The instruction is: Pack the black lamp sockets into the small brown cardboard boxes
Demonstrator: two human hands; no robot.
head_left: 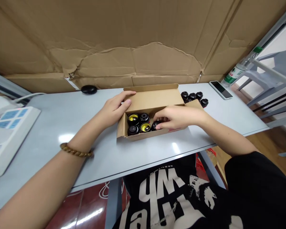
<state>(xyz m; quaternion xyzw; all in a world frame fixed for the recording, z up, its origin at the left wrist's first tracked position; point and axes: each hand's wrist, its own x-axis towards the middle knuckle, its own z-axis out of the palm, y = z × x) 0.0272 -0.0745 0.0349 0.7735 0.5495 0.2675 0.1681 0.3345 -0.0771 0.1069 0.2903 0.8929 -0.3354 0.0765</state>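
An open cardboard box [154, 96] sits on the table, its lid tipped back. Several round black parts stand in its left half; one black part [144, 117] shows a dark top, while a part beside it has a yellow inside [133, 118]. My left hand [114, 108] grips the box at its left side, thumb and forefinger against the lid's edge. Inside the box, my right hand [170, 118] closes its fingers around a black round part [154, 126], which they partly cover. The right half of the box is hidden behind this hand.
Several more black parts [192, 96] stand behind the box at right. Farther right are a phone [221, 90] and a plastic bottle [235, 73]. A black oval object [89, 89] and a white device [16, 133] lie leftward. Cardboard sheeting [133, 41] walls the back.
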